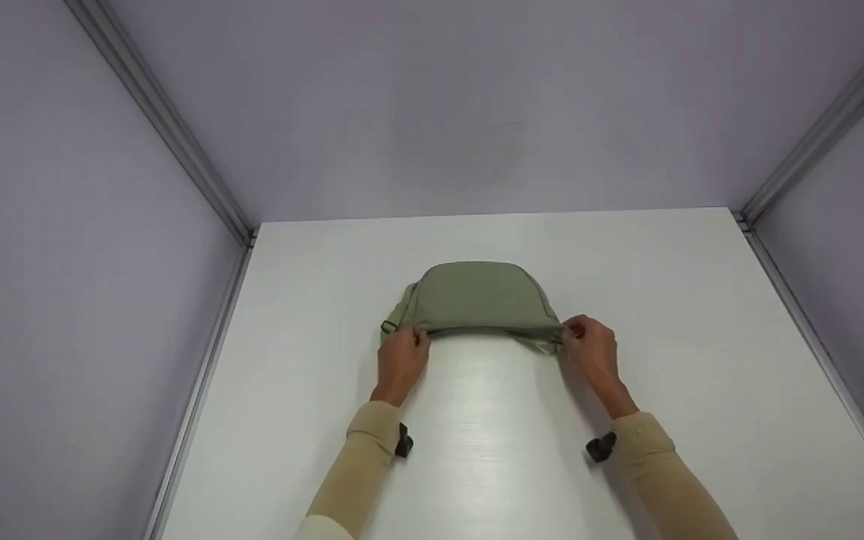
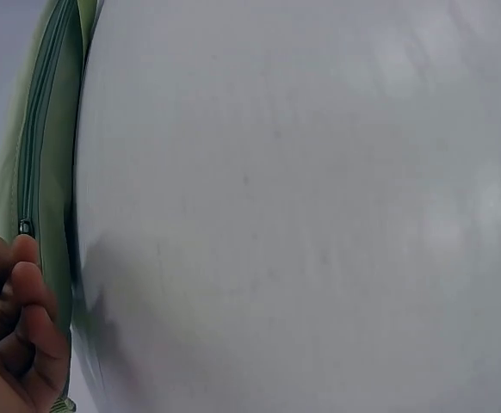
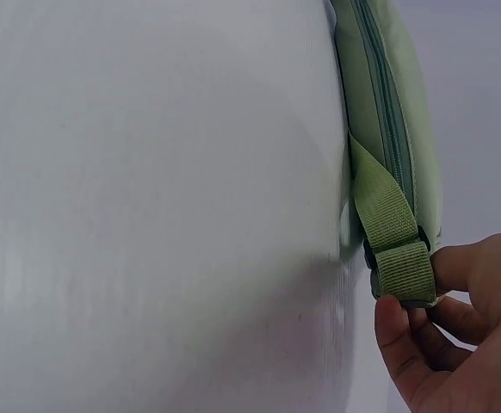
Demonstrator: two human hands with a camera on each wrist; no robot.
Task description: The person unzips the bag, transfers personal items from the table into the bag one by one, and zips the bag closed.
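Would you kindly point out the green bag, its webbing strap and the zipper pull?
green bag (image 1: 481, 296), head view, middle of its top panel.
webbing strap (image 3: 388, 215), right wrist view, flat middle of the strap.
zipper pull (image 2: 25, 228), left wrist view, dark slider.

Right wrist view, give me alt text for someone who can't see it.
A right hand pinches the folded webbing strap at the end of a green zippered bag, which lies on a white table.
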